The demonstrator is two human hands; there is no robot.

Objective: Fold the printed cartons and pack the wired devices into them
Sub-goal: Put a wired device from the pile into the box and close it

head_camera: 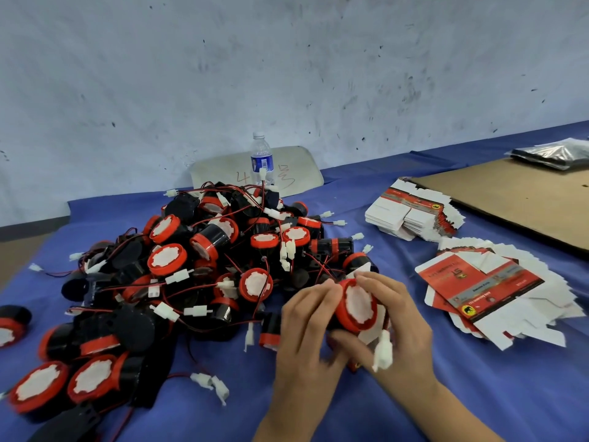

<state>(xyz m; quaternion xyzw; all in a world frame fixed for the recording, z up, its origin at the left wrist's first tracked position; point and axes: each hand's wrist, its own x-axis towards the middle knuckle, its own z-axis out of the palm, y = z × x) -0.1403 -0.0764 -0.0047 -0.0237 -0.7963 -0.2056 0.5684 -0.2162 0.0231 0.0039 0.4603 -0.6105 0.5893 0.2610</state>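
A big heap of wired devices (197,266), black cylinders with red rims, white faces and red-black wires ending in white plugs, covers the left and middle of the blue table. Both hands hold one such device (358,306) in front of the heap, its white face turned up. My left hand (306,333) grips its left side and my right hand (401,327) wraps its right side. Its white plug (382,352) dangles below my right fingers. A bit of white carton shows under the device. Flat printed cartons lie in a fanned stack (497,291) right of my hands and another stack (414,215) farther back.
A water bottle (262,161) stands behind the heap in front of a grey board (296,164) leaning on the wall. A brown cardboard sheet (522,199) lies at the right rear with a dark plastic bag (554,153) beyond it. A stray device (9,323) sits at the left edge.
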